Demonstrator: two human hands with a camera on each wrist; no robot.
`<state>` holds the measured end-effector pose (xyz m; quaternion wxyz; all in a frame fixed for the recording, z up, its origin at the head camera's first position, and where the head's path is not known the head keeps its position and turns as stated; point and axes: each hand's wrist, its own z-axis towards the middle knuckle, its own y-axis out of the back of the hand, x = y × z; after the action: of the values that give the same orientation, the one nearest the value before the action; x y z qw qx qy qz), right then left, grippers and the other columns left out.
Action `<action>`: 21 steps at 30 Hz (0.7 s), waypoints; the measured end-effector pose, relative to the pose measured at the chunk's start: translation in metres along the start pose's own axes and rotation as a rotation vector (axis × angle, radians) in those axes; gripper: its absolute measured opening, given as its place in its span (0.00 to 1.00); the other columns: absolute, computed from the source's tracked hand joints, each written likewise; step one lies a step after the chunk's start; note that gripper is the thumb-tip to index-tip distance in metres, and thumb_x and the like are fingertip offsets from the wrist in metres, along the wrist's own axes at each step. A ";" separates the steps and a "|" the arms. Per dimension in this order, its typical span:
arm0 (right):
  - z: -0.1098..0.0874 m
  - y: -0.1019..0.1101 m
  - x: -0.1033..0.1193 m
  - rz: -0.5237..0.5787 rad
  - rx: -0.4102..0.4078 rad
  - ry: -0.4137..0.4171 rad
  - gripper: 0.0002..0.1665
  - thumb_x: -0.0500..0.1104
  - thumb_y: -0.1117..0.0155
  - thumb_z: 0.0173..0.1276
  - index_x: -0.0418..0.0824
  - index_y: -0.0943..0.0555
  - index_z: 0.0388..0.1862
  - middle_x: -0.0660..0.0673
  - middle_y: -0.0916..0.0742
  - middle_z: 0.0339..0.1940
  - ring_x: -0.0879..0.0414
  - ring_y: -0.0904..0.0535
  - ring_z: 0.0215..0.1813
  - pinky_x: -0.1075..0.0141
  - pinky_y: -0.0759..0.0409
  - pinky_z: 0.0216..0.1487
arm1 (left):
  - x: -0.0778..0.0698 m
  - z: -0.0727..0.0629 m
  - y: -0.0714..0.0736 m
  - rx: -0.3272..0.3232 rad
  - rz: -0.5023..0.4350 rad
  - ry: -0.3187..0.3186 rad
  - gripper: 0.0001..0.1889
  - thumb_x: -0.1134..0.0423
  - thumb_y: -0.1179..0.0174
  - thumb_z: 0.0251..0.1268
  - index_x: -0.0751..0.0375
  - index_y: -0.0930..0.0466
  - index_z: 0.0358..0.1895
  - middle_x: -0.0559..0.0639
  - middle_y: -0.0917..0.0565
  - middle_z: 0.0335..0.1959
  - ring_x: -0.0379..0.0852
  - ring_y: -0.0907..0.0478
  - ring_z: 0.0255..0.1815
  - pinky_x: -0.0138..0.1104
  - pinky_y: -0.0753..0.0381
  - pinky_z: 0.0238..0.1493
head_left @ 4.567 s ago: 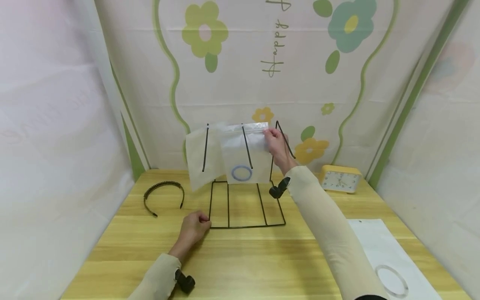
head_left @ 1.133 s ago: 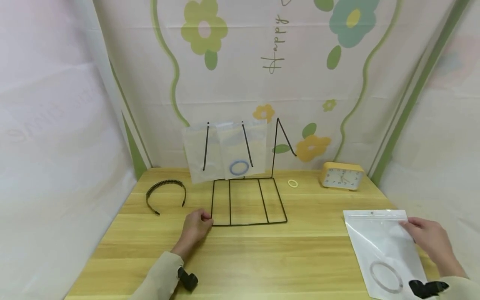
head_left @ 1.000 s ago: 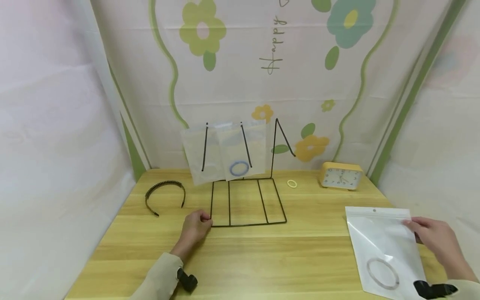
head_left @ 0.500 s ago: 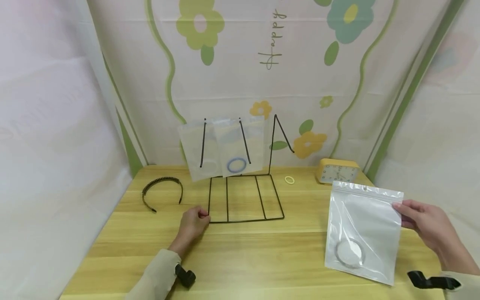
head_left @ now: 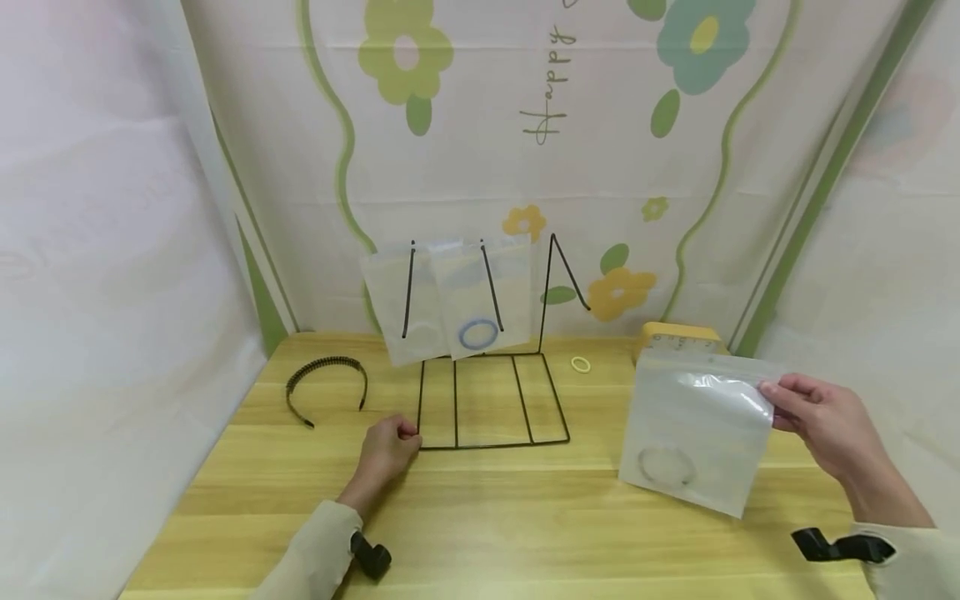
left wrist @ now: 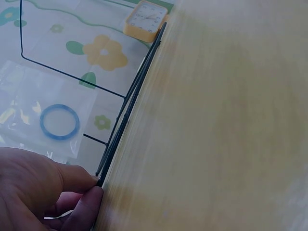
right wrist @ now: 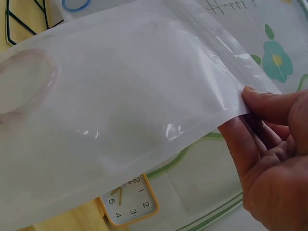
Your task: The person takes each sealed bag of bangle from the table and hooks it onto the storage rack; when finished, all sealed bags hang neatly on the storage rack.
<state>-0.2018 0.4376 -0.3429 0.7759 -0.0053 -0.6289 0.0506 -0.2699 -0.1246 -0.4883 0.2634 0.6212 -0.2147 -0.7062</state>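
My right hand (head_left: 828, 425) pinches the upper right edge of a white zip-lock bag (head_left: 697, 425), holding it up over the right side of the table. Through its plastic shows a pale bangle (right wrist: 29, 82). At the front left corner of a black wire display rack (head_left: 495, 447), my left hand (head_left: 386, 457) pinches the frame between thumb and fingers. Two bags hang on the rack's left and middle hooks: a left bag (head_left: 390, 292) with a faint pale ring, and a middle bag (head_left: 465, 292) with a blue bangle (head_left: 477, 334). The right hook (head_left: 572, 271) carries nothing.
A dark headband (head_left: 326, 363) lies left of the rack. A small yellow ring (head_left: 581, 364) lies right of it. Behind the held bag stands a yellow alarm clock (head_left: 678, 332), partly covered. A patterned cloth (head_left: 465, 167) backs the wooden table (head_left: 510, 517).
The right hand left the rack, took the bag from the table's right side, lifted it and moved it leftward, partly covering the clock. The left hand has stayed on the rack's corner.
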 end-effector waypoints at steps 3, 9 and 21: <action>0.004 -0.008 0.000 0.004 0.004 0.028 0.13 0.26 0.48 0.72 0.33 0.17 0.33 0.47 0.11 0.32 0.60 0.15 0.32 0.68 0.16 0.34 | 0.000 0.000 0.000 0.005 0.003 0.005 0.03 0.70 0.34 0.54 0.60 0.19 0.28 0.48 0.20 0.25 0.43 0.25 0.27 0.35 0.25 0.30; 0.012 -0.023 0.004 -0.038 -0.011 0.046 0.10 0.28 0.45 0.71 0.34 0.16 0.34 0.48 0.11 0.33 0.60 0.15 0.32 0.69 0.17 0.33 | 0.001 0.001 -0.001 0.003 0.012 -0.005 0.02 0.70 0.34 0.56 0.61 0.18 0.30 0.48 0.19 0.26 0.42 0.25 0.27 0.35 0.25 0.30; 0.019 -0.062 0.010 -0.027 0.049 0.112 0.12 0.30 0.45 0.72 0.36 0.13 0.39 0.47 0.11 0.34 0.59 0.14 0.34 0.68 0.17 0.34 | 0.001 -0.001 -0.002 0.011 0.021 0.006 0.02 0.69 0.34 0.56 0.61 0.18 0.32 0.49 0.18 0.28 0.43 0.24 0.29 0.36 0.23 0.32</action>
<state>-0.2139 0.3757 -0.3242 0.8104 0.0192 -0.5830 0.0551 -0.2692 -0.1234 -0.4906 0.2682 0.6224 -0.2243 -0.7002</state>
